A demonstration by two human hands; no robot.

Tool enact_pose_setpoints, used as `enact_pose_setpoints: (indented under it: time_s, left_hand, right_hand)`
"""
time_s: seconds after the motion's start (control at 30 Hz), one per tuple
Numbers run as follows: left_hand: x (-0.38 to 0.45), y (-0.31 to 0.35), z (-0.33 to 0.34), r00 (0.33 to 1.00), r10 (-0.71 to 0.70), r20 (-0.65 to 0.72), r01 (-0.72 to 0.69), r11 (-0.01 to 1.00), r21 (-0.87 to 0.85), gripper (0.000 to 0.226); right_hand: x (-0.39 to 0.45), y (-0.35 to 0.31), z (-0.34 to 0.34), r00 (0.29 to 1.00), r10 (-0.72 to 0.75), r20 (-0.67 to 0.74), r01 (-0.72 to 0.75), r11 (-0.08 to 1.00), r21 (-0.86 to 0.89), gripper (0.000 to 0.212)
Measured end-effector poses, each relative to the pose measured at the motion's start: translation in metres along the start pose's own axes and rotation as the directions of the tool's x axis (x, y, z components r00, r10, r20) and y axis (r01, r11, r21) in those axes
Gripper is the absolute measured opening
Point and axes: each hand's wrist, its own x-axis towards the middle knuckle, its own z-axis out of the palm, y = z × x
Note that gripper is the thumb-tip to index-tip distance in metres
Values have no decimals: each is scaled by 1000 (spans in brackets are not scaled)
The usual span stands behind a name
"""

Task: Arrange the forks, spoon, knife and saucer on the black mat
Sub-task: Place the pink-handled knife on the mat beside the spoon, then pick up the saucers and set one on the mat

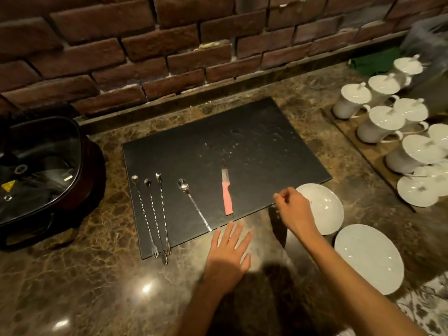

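Observation:
A black mat (242, 141) lies on the brown marble counter. On its left part three long twisted forks (152, 214) lie side by side, tines toward me. To their right lies a long spoon (194, 204), then a pink-handled knife (227, 194). A white saucer (324, 207) sits off the mat at its near right corner, a second white saucer (368, 258) nearer to me. My left hand (230, 255) rests flat on the counter just below the mat, fingers spread. My right hand (293, 209) hovers over the mat's corner beside the first saucer, fingers loosely curled, holding nothing.
A brick wall (169, 44) runs behind the counter. A black lidded appliance (41, 170) stands at the left. Several white lidded cups (380, 122) stand on a tray at the right, with a green cloth (375, 60) behind them.

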Motion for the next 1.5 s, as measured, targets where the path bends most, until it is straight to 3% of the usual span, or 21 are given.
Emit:
enact_pose_setpoints:
  time_s: [0.1, 0.2, 0.27, 0.37, 0.43, 0.53, 0.63, 0.77, 1.03, 1.3, 1.5]
  left_hand:
    - [3, 28, -1, 989, -140, -35, 135, 983, -125, 58]
    - [15, 70, 5, 949, -313, -36, 277, 882, -382, 59]
    - [27, 108, 7, 904, -426, -31, 341, 763, -549, 58]
    - [44, 167, 10, 835, -542, 96, 408, 492, -769, 54]
    - [54, 202, 13, 782, -602, 160, 444, 358, -822, 50]
    - [62, 239, 20, 703, -671, 235, 501, 232, -834, 41]
    - [64, 264, 27, 676, -656, 336, 498, 70, -865, 33]
    - [65, 281, 36, 668, -696, 262, 469, 121, -875, 30]
    - [63, 290, 43, 570, -737, 363, 484, -55, -873, 22]
    - [68, 281, 31, 545, -790, 281, 496, 33, -867, 19]
    - [97, 244, -6, 495, -848, 192, 464, 71, -883, 27]
  right_hand:
    - [-2, 47, -50, 998, 16, -56, -16, 1000, 12, 13]
    - [8, 88, -87, 998, 44, -49, -40, 996, 84, 17]
    - [18, 115, -109, 999, 45, -28, -42, 995, 86, 15]
    - [28, 153, -137, 999, 52, 12, -53, 994, 98, 14]
    - [31, 178, -149, 998, 48, 47, -53, 993, 108, 17]
    - [29, 207, -158, 994, -6, 108, -4, 995, 98, 27]
    - [32, 225, -167, 987, -35, 158, 24, 997, 73, 23]
    - [36, 241, -173, 962, -69, 266, 57, 997, 51, 19]
    - [35, 261, -175, 951, -22, 308, 10, 999, 41, 5]
    - [42, 247, -175, 948, -12, 318, -4, 999, 50, 30]
    - [74, 189, -161, 952, -54, 301, 25, 994, 102, 39]
